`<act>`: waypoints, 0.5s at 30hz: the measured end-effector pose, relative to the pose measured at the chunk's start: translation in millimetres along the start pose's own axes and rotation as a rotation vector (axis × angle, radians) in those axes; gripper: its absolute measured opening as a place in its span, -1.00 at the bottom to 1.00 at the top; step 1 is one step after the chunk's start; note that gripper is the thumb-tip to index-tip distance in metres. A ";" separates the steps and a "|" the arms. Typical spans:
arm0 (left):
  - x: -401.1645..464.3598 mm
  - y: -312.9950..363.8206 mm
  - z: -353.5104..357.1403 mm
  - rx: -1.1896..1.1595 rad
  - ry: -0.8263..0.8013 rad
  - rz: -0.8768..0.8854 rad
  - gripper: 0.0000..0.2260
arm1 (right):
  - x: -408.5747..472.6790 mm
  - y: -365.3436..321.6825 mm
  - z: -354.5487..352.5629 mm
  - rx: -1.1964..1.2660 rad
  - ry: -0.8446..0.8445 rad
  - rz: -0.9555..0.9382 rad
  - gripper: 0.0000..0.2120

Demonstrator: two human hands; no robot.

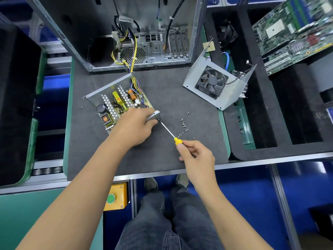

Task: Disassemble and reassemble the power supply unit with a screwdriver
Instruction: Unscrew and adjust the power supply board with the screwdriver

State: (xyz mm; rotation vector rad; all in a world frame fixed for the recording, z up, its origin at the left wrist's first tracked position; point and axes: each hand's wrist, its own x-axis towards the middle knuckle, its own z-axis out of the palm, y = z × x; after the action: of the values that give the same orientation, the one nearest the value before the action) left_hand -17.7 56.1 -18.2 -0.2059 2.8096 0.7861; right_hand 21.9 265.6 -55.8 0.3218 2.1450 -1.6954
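A: Where's the power supply unit [117, 101]?

B: Opened up on the dark mat [162, 159], left of centre, circuit board showing. Its wires run to the far side into the computer case [144, 42]. The left hand [134, 129] grips its near right corner.

A: And the right hand [195, 156]?

B: Pinching the yellow handle of the screwdriver [169, 132], tip at that same corner.

A: Room to move?

B: Bare mat on the near side up to the metal table edge [252, 164]. Loose screws [183, 126] lie scattered just right of the shaft. Farther right, the cover with fan [214, 83] overhangs the mat's right edge.

A: The surroundings?

B: A motherboard [295, 31] far right over a black foam tray [261, 150], and a yellow button box [115, 197] below the table
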 end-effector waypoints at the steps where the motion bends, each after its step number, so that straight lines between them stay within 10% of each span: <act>1: 0.1 1.3 -0.1 0.003 -0.004 -0.012 -0.83 | 1.0 -0.9 -1.0 0.010 -0.005 0.000 -0.90; 15: 10.8 19.5 -7.1 -0.078 -0.012 -0.125 -0.66 | 10.6 -14.3 -8.4 0.009 -0.019 -0.056 -0.88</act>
State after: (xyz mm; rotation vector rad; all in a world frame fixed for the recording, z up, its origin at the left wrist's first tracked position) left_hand -33.0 68.1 -5.3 -0.3842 2.7261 0.8651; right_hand 5.2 269.6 -46.2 0.2491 2.1517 -1.7319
